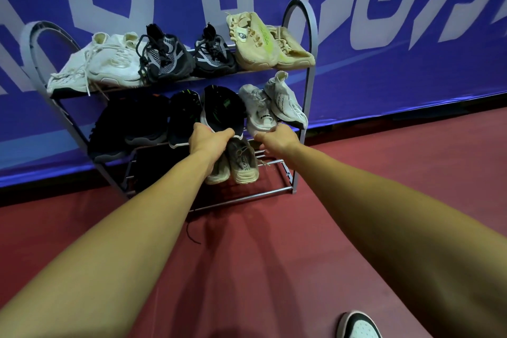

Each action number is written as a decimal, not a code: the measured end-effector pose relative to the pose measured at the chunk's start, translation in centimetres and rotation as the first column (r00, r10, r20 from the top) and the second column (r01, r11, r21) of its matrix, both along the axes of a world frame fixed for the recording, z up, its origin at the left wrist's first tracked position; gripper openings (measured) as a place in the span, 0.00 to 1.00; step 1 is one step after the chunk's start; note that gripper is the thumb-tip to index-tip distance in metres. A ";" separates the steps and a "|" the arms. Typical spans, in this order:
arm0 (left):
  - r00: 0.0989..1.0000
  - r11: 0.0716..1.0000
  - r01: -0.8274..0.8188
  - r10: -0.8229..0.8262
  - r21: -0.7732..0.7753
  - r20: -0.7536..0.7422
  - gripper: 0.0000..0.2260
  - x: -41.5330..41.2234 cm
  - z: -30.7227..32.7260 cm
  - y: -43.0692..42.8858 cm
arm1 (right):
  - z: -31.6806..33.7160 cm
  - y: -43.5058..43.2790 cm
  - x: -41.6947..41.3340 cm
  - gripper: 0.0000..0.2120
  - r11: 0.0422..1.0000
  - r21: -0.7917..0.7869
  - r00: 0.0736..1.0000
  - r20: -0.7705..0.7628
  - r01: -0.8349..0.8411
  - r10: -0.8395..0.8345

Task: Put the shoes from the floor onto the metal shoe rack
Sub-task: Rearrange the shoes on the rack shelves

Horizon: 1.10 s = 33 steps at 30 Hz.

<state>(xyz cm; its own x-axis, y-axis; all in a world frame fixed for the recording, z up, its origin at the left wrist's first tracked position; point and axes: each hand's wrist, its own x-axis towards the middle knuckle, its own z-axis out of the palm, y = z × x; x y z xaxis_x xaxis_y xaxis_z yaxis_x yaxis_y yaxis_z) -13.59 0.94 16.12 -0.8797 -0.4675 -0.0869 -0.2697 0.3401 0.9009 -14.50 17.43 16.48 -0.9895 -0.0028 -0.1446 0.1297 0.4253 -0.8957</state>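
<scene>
Head view: left hand grasps black shoe heel, right hand grasps white shoe heel, both on rack middle shelf. Push each fully in, soles flat, before releasing.

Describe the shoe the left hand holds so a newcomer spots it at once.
Metal rack against the blue wall, middle shelf. The black shoe with green marks is in the left hand. Of the black shoes there, it alone sits right beside the white pair.
</scene>
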 end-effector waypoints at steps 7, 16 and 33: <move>0.998 0.989 -0.009 -0.001 -0.145 -0.068 0.13 1.5 1.1 2.7 | 0.3 2.2 0.2 0.12 0.999 0.024 0.999 -0.007 0.041 -0.041; 0.985 0.957 0.147 -0.165 -0.249 -0.053 0.14 -0.1 0.4 5.1 | -0.4 1.5 -2.3 0.17 0.984 0.111 0.990 -0.004 0.141 -0.142; 0.981 0.969 0.150 -0.170 -0.194 -0.089 0.18 -1.0 1.1 4.8 | 0.1 -1.4 -3.2 0.18 0.841 -0.431 0.940 0.241 0.328 -0.243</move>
